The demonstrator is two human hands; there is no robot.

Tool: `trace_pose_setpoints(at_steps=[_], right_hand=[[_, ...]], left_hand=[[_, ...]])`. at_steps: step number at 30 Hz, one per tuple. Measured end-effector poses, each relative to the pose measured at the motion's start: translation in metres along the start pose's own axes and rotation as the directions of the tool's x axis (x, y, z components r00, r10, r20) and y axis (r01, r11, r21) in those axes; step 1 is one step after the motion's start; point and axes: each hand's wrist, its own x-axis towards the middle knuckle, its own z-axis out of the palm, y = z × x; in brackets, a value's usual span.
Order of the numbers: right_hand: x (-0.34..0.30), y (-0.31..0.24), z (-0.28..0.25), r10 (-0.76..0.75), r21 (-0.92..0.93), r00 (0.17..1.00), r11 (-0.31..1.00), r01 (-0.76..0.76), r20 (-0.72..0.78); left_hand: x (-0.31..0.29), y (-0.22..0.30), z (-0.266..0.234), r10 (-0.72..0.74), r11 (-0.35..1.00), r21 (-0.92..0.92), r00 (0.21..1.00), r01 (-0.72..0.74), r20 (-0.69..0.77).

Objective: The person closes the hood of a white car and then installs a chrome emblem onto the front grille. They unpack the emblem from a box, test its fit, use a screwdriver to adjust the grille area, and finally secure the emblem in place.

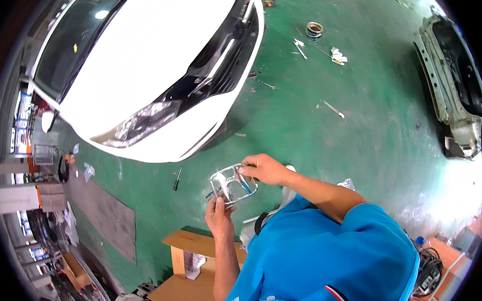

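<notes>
Pinching a chrome emblem [224,188], the left hand [219,220] and right hand [265,169] face a white car [156,52], a screwdriver [176,184] and cardboard box [178,262] cluttering the space nearby.

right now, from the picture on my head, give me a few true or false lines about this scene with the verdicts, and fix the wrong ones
1. The left hand and right hand both grip the silver emblem. True.
2. The white car's hood stands raised. False: it lies shut.
3. A screwdriver lies on the green floor, left of both hands. True.
4. The cardboard box is closed up. False: it is open, with something white inside.
5. The person's shirt is blue. True.
</notes>
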Motion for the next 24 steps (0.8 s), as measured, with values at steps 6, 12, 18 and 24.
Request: trace_pose_setpoints(at_steps=[6,12,18,24], right_hand=[[-0.002,0.010,-0.119,0.038,0.104,0.995,0.994,-0.028,-0.096],[0.010,0.005,-0.198,0.166,0.236,0.946,0.967,-0.100,-0.278],[0.072,0.012,-0.294,0.172,0.095,0.932,0.984,-0.149,-0.319],[0.151,0.026,-0.396,0.139,0.027,0.911,0.990,-0.140,-0.388]], left_hand=[[0.053,-0.002,0.124,-0.119,0.991,-0.040,0.987,0.124,0.105],[0.115,-0.004,0.209,-0.209,0.975,0.112,0.957,0.190,0.202],[0.206,-0.022,0.283,-0.186,0.964,0.227,0.963,0.140,0.193],[0.305,-0.048,0.376,-0.235,0.964,0.155,0.965,0.216,0.113]])
